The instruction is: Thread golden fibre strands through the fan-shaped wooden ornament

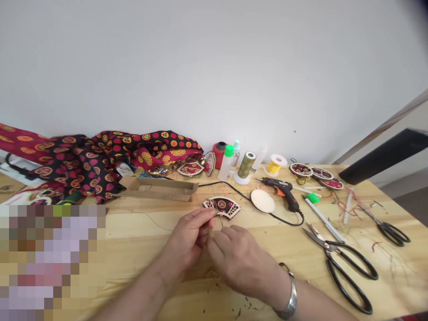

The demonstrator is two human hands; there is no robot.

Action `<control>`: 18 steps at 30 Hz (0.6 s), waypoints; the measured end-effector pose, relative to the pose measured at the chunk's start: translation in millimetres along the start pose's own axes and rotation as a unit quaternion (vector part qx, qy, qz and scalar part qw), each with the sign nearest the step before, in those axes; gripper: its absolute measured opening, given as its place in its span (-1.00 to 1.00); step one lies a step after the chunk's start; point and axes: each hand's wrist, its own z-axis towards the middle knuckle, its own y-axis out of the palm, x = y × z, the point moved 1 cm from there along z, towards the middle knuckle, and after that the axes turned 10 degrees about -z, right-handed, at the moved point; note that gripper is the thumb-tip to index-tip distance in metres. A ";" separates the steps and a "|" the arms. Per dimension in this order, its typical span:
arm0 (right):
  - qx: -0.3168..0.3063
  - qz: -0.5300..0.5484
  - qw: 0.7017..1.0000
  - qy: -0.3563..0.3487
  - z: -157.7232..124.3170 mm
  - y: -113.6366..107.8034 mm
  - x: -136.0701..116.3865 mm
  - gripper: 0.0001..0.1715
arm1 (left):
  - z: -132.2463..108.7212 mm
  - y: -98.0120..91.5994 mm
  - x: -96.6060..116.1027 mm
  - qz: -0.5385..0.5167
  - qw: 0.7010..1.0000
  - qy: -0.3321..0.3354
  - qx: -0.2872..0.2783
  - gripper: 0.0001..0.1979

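A fan-shaped wooden ornament (230, 207) with dark patterned fabric in its centre lies just beyond my fingertips. My left hand (190, 229) is closed in a pinch at its lower left edge, with the thumb over the near rim. Fine thread (220, 220) hangs from the ornament down between both hands. Against the left fingers, my right hand (239, 254) is closed with its knuckles up, pinching the thread; its fingertips are mostly hidden. A silver bracelet (290, 299) circles the right wrist.
Large black-handled scissors (349, 267) lie at right, with smaller scissors (393, 232) beyond. A glue gun (284, 191), round wooden disc (263, 201), olive thread cone (246, 166) and yellow spool (274, 166) stand behind. An open cardboard box (160, 188) and patterned cloth (93, 160) are left.
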 end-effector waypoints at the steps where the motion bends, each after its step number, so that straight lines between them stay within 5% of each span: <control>1: 0.017 0.037 0.999 -0.013 0.4 -1.9 1.7 -0.81 | -0.1 -0.1 -0.2 -0.006 1.000 -0.004 0.000 -0.79; 4: 0.102 0.213 0.970 0.050 2.1 -7.6 16.9 -0.84 | -2.0 2.2 0.3 -0.005 1.000 0.003 -0.004 -0.78; 7: 0.169 0.324 0.883 0.294 2.8 -3.4 39.5 -0.88 | -5.0 6.2 1.0 0.024 1.000 0.016 0.003 -0.82; 9: 0.138 0.416 0.823 0.362 4.0 3.8 48.0 -0.86 | -6.9 8.0 0.6 0.047 0.999 0.018 0.012 -0.84; 12: 0.101 0.532 0.749 0.382 6.1 11.2 49.4 -0.82 | -9.5 8.9 -1.4 0.081 0.996 0.020 0.005 -0.85; 18: 0.089 0.610 0.690 0.379 6.1 11.5 43.0 -0.86 | -11.8 9.4 -5.5 0.153 0.987 0.030 -0.022 -0.84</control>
